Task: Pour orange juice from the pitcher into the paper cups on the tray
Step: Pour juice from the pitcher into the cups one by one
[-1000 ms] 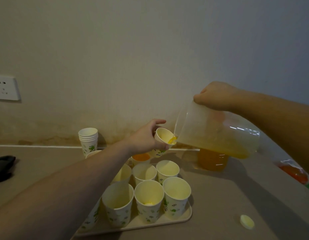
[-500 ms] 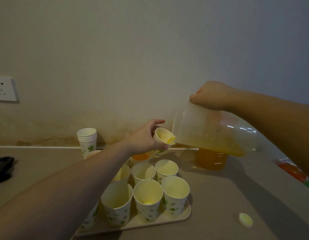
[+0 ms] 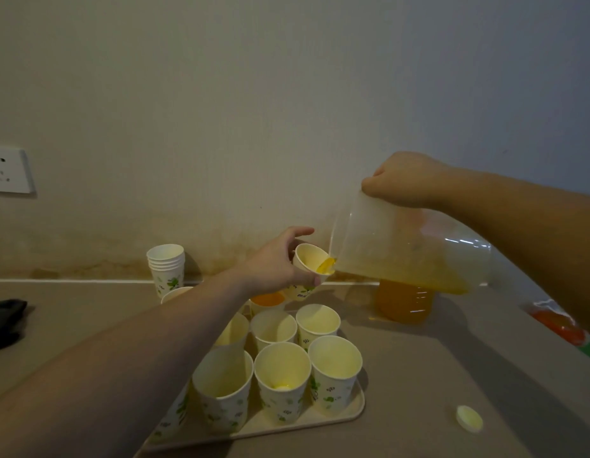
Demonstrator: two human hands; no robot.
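Two bare hands are busy above a tray [image 3: 346,412] of paper cups on a grey counter [image 3: 435,365]. The left hand [image 3: 277,266] grips one paper cup [image 3: 308,259] around its side and holds it tilted in the air above the tray's far end. The right hand [image 3: 402,183] is closed around the upper part of a clear plastic pitcher [image 3: 399,246], which is tipped over so its lip meets the held cup's rim; orange juice [image 3: 326,266] runs from the lip into that cup, and more juice lies pooled along the pitcher's low side. On the tray, several cups [image 3: 282,381] stand upright close together; one at the far end [image 3: 267,300] holds orange juice, and a front one has a little liquid at the bottom. Behind the pitcher a bottle of orange liquid [image 3: 402,302] stands on the counter. A stack of spare cups [image 3: 166,269] stands near the wall, a small pale cap [image 3: 469,418] lies right of the tray, and a wall socket [image 3: 8,170] is at the left.
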